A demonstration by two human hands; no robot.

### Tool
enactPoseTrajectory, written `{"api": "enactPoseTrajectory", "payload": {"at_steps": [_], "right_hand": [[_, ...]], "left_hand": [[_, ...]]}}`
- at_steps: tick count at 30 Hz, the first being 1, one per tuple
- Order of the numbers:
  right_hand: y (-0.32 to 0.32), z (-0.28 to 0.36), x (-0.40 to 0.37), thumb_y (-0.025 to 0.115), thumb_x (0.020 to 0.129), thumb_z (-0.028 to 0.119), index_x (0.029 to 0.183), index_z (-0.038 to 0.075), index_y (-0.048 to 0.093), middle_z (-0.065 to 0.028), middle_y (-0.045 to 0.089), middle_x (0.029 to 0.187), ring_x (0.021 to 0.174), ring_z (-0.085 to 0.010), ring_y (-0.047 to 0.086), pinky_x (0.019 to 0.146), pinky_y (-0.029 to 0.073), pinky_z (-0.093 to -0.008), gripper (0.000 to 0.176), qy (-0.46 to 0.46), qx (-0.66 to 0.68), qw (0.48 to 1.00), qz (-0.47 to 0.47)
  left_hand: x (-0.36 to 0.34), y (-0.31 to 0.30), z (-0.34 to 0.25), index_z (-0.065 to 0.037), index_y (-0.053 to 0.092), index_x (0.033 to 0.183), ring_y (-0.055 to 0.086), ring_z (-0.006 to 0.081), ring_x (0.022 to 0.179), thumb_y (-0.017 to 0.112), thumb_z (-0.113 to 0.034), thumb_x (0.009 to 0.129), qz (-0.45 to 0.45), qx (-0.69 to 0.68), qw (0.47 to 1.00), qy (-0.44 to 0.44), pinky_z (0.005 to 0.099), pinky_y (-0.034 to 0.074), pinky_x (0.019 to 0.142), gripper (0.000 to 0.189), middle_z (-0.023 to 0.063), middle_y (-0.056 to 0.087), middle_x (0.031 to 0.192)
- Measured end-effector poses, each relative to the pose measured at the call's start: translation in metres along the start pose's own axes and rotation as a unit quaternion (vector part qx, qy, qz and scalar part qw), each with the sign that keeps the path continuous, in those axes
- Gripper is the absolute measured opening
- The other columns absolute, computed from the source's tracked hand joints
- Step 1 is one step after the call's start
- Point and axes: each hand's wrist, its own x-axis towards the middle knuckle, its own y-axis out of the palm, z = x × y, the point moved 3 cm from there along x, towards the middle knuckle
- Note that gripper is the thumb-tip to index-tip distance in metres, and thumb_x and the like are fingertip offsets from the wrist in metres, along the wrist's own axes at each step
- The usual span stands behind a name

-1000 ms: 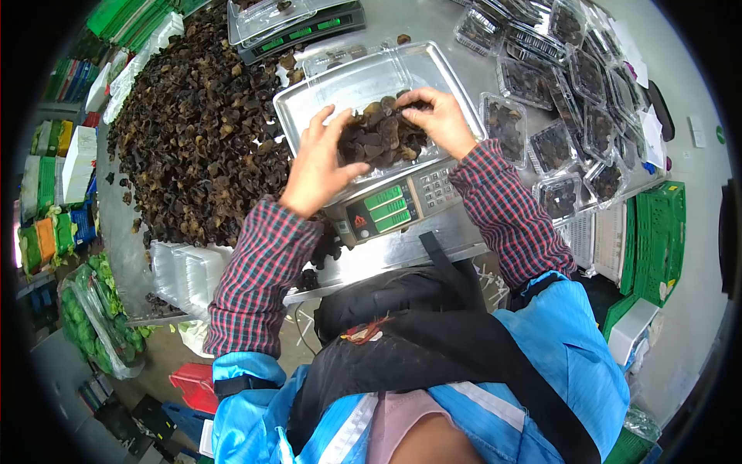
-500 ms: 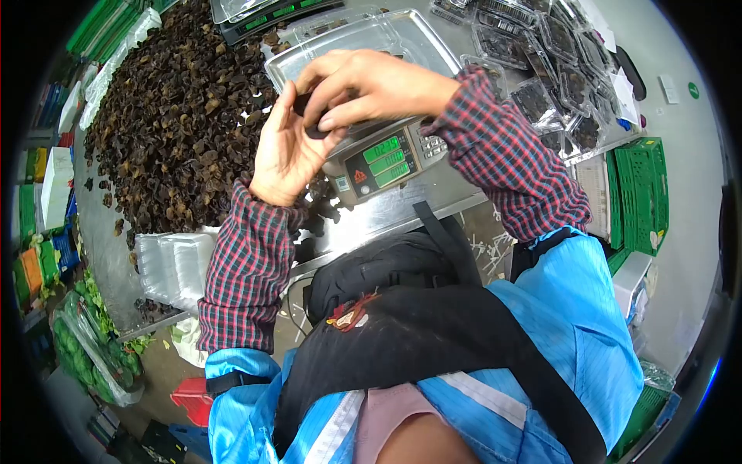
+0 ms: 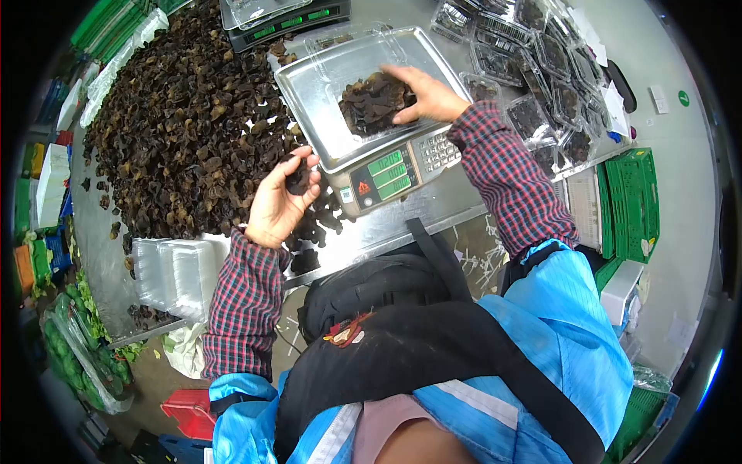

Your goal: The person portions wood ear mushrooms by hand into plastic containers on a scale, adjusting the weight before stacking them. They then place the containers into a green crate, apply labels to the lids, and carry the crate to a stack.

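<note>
My left hand [image 3: 284, 197] is closed round a few dark pieces of wood ear mushroom [image 3: 297, 179], just off the scale's near left corner. At the right side of a mushroom heap [image 3: 369, 104] is my right hand [image 3: 425, 97], thumb and fingers spread, touching the pieces. That heap lies in a clear plastic container [image 3: 328, 66] on the metal pan [image 3: 315, 147] of a digital scale [image 3: 390, 178] with green lit figures. Left of it spreads a large pile of loose wood ear mushrooms [image 3: 185, 131], with stray pieces near the table's front edge.
Filled clear boxes [image 3: 533, 69] are heaped at the right. A second scale [image 3: 290, 23] stands at the back. Stacked clear plastic trays [image 3: 176, 271] sit at the table's [image 3: 104, 271] front left. Green crates [image 3: 630, 201] are on the right, a red crate [image 3: 188, 414] below left.
My hands were together above the scale and have parted. The left came down and left with mushroom pieces; the right moved onto the heap in the container, now visible. The top scale figure differs.
</note>
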Motion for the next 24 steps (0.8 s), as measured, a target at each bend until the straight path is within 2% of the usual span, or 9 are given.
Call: {"api": "enactPoseTrajectory", "payload": {"at_steps": [1, 4, 6, 7, 10, 14, 19, 23, 24], "right_hand": [[0.007, -0.002, -0.001, 0.081, 0.065, 0.019, 0.14, 0.021, 0.041, -0.0166, 0.05, 0.128, 0.121, -0.0357, 0.047, 0.104, 0.037, -0.042, 0.085, 0.024, -0.098, 0.995, 0.012], [0.007, 0.003, 0.003, 0.078, 0.068, 0.016, 0.131, 0.022, 0.051, -0.0132, 0.055, 0.117, 0.114, -0.0332, 0.052, 0.097, 0.042, -0.0408, 0.069, 0.025, -0.13, 0.991, 0.015], [-0.003, -0.003, 0.002, 0.076, 0.07, 0.012, 0.116, 0.016, 0.062, -0.0119, 0.058, 0.103, 0.104, -0.0303, 0.057, 0.091, 0.046, -0.0378, 0.048, 0.008, -0.033, 0.999, -0.027], [-0.005, -0.006, 0.001, 0.076, 0.07, 0.012, 0.116, 0.016, 0.062, -0.0119, 0.058, 0.103, 0.104, -0.0303, 0.057, 0.091, 0.046, -0.0378, 0.048, 0.008, -0.033, 0.999, -0.024], [-0.011, -0.01, -0.001, 0.069, 0.079, 0.002, 0.104, 0.005, 0.063, -0.0052, 0.06, 0.096, 0.089, -0.0158, 0.061, 0.083, 0.048, -0.0273, 0.026, 0.017, 0.039, 0.996, -0.076], [-0.02, -0.013, 0.001, 0.068, 0.084, 0.006, 0.099, 0.003, 0.063, 0.0001, 0.063, 0.087, 0.083, -0.0065, 0.059, 0.077, 0.049, -0.025, 0.016, 0.066, 0.225, 0.967, -0.103], [-0.025, 0.028, -0.001, 0.069, 0.084, 0.007, 0.101, 0.003, 0.062, 0.001, 0.063, 0.089, 0.088, -0.0072, 0.06, 0.079, 0.05, -0.0246, 0.018, 0.052, 0.21, 0.969, -0.118], [0.008, 0.092, 0.007, 0.069, 0.08, 0.004, 0.106, 0.003, 0.062, -0.004, 0.063, 0.102, 0.094, -0.0123, 0.061, 0.085, 0.051, -0.028, 0.027, -0.117, 0.31, 0.943, 0.026], [0.009, 0.116, 0.004, 0.069, 0.078, 0.004, 0.108, 0.004, 0.061, -0.0059, 0.063, 0.103, 0.097, -0.0149, 0.061, 0.085, 0.05, -0.0294, 0.031, -0.146, 0.251, 0.955, 0.057]], "left_hand": [[0.0, -0.002, 0.002, -0.001, 0.051, 0.124, 0.064, 0.0195, 0.087, 0.052, -0.017, 0.096, -0.003, 0.001, 1.0, -0.002, 0.0293, 0.058, 0.071, 0.032, 0.0106, 0.063, 0.107], [-0.004, -0.002, 0.005, -0.002, 0.053, 0.123, 0.064, 0.0183, 0.086, 0.052, -0.016, 0.095, -0.026, 0.012, 1.0, 0.003, 0.0287, 0.058, 0.071, 0.031, 0.0093, 0.064, 0.104], [-0.005, -0.004, 0.008, -0.002, 0.053, 0.122, 0.064, 0.0182, 0.086, 0.052, -0.016, 0.095, -0.027, 0.01, 1.0, 0.003, 0.0286, 0.057, 0.071, 0.03, 0.0091, 0.064, 0.104], [-0.005, -0.004, 0.009, -0.002, 0.053, 0.122, 0.064, 0.0182, 0.086, 0.053, -0.016, 0.095, -0.029, 0.009, 1.0, 0.001, 0.0286, 0.057, 0.071, 0.03, 0.0089, 0.064, 0.104], [-0.005, -0.004, 0.011, -0.002, 0.053, 0.122, 0.064, 0.0185, 0.086, 0.053, -0.016, 0.095, -0.035, 0.008, 0.999, -0.001, 0.0289, 0.057, 0.071, 0.03, 0.0088, 0.064, 0.104], [-0.002, 0.001, 0.014, -0.002, 0.053, 0.122, 0.064, 0.0193, 0.086, 0.053, -0.017, 0.096, -0.013, 0.005, 1.0, -0.007, 0.0302, 0.057, 0.072, 0.031, 0.0091, 0.063, 0.105], [0.002, 0.016, 0.016, -0.001, 0.051, 0.124, 0.063, 0.0217, 0.092, 0.047, -0.026, 0.099, -0.002, 0.015, 1.0, -0.012, 0.0336, 0.057, 0.079, 0.035, 0.0127, 0.061, 0.112], [0.008, 0.047, 0.017, -0.003, 0.045, 0.132, 0.06, 0.0246, 0.103, 0.043, -0.049, 0.097, 0.055, 0.005, 0.998, -0.011, 0.0375, 0.055, 0.085, 0.058, 0.0138, 0.056, 0.123], [0.01, 0.053, 0.016, -0.004, 0.045, 0.132, 0.06, 0.0248, 0.105, 0.043, -0.051, 0.096, 0.081, -0.002, 0.997, 0.001, 0.0387, 0.055, 0.086, 0.059, 0.0124, 0.055, 0.125]]}}
